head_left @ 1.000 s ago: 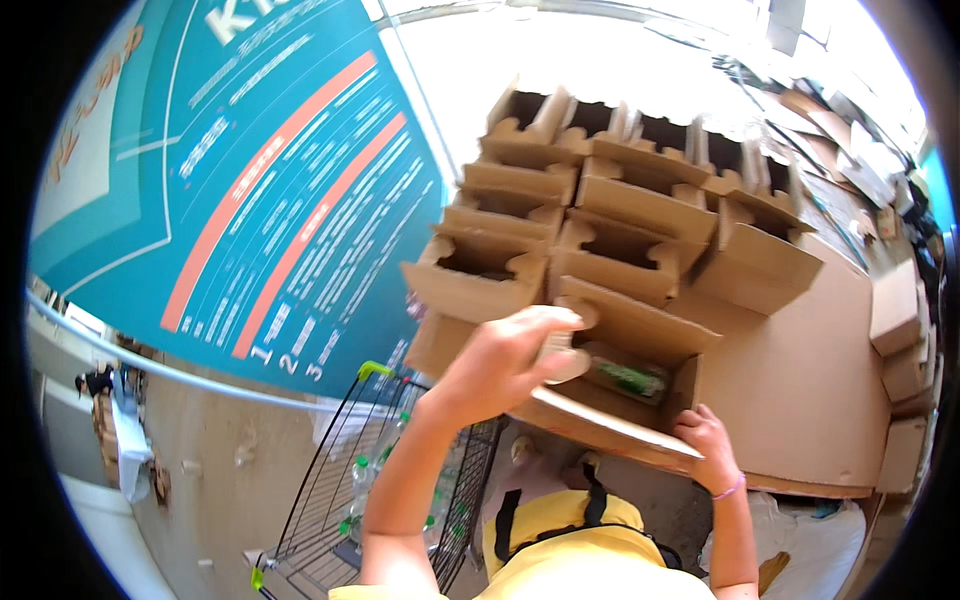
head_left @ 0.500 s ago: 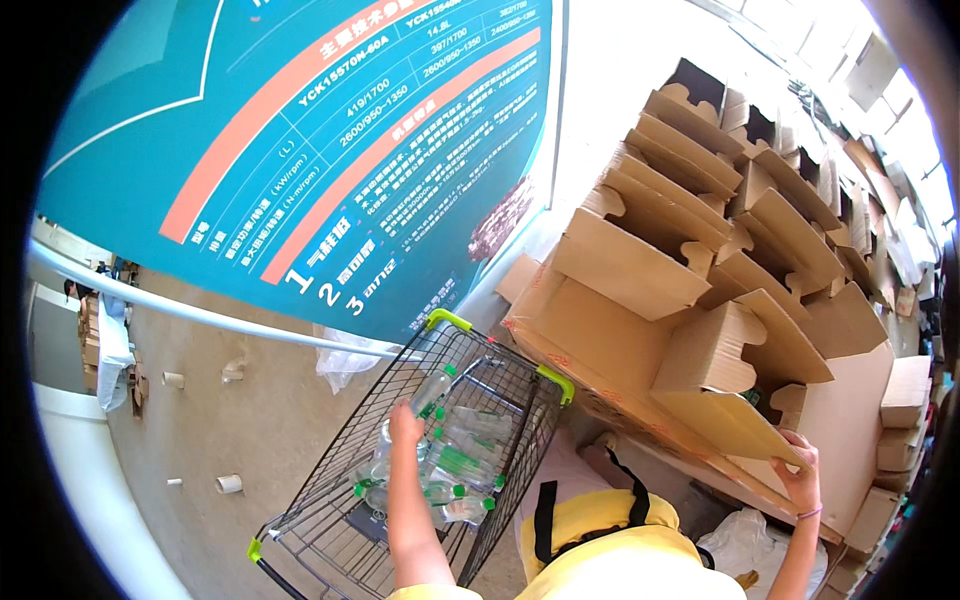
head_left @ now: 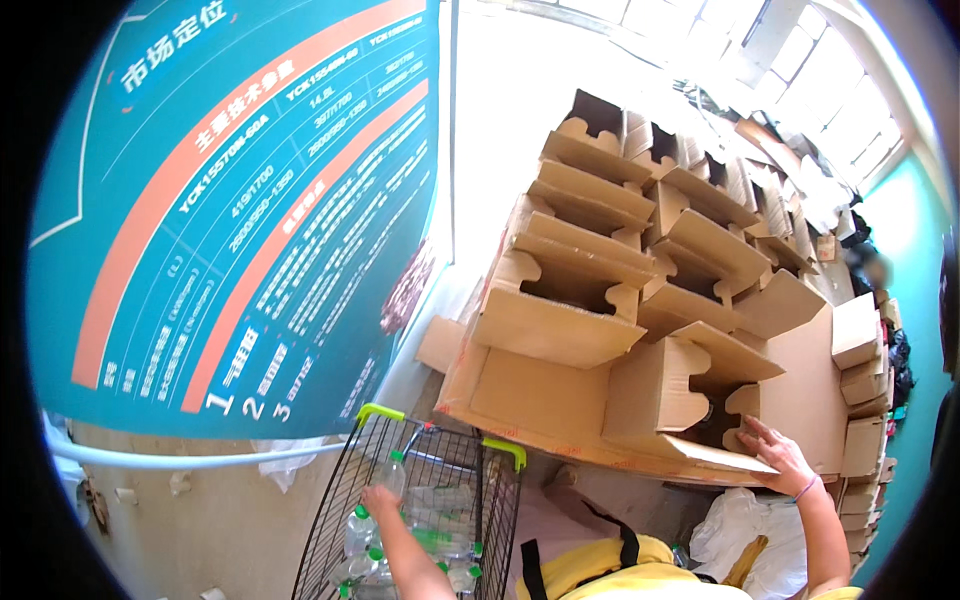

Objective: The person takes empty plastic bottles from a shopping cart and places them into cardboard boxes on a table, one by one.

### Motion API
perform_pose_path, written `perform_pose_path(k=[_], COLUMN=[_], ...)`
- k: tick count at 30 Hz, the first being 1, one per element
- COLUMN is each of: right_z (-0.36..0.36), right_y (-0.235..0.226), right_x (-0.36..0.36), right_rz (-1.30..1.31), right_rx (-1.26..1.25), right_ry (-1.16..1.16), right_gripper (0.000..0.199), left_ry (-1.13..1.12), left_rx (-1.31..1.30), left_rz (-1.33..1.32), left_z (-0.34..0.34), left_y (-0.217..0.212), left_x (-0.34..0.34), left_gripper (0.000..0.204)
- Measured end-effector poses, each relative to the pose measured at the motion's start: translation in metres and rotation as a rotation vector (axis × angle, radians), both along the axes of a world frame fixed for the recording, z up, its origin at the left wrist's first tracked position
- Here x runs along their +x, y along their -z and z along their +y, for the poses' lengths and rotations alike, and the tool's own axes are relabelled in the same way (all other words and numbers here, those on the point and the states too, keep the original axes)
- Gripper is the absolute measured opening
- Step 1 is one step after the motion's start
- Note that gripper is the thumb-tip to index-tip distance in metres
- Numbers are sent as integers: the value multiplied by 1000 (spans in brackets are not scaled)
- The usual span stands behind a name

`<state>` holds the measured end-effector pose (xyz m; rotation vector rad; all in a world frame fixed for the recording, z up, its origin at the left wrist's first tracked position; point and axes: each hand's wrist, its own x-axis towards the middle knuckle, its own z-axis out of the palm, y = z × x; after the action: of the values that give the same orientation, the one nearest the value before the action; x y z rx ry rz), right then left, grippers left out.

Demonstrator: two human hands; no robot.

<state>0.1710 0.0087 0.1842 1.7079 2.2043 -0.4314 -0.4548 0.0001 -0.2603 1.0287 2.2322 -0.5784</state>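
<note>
My left hand (head_left: 380, 498) is closed around a clear plastic bottle (head_left: 392, 474) with a green cap, held upright over the shopping cart (head_left: 322, 515). More clear green-capped bottles (head_left: 440, 508) lie in a heap in the cart beneath it. On the right, my right hand (head_left: 785, 462) has its fingers stretched out and apart over the front flap of an open cardboard box (head_left: 664, 385), touching it by the side cutout. The inside of that box is dark, and I cannot make out what it holds.
Several open cardboard boxes (head_left: 560, 322) with raised flaps stand in rows on a large cardboard base (head_left: 540, 400). A tall teal printed board (head_left: 150, 290) rises at the left. White plastic sheeting (head_left: 750, 525) lies below my right arm, and stacked cartons (head_left: 862, 385) stand farther right.
The view has turned to the right, so the cart and boxes sit farther left. My right hand has let go of the flap's edge and its fingers now reach over it. The left still holds the bottle.
</note>
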Motion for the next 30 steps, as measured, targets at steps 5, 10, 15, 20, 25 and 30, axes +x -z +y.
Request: perform_pose_path(k=[5, 10, 15, 20, 25, 30], right_z=[3, 7, 9, 15, 19, 14], right_y=[8, 10, 13, 4, 2, 19], right_x=[0, -1, 9, 4, 7, 28], right_rz=[-21, 13, 4, -30, -65, 46], right_rx=[5, -8, -31, -70, -68, -10], right_ry=[3, 31, -17, -79, -175, -221], right_gripper=[71, 72, 80, 85, 96, 94], left_ry=[-42, -224, -251, -471, -588, -890], left_rx=[303, 175, 190, 202, 299, 909], left_rz=[32, 110, 29, -511, -938, -1199], left_z=[-49, -29, -28, -52, -71, -49], left_y=[88, 38, 59, 86, 10, -152], left_x=[-6, 22, 25, 17, 49, 92], left_gripper=[72, 83, 79, 55, 66, 74])
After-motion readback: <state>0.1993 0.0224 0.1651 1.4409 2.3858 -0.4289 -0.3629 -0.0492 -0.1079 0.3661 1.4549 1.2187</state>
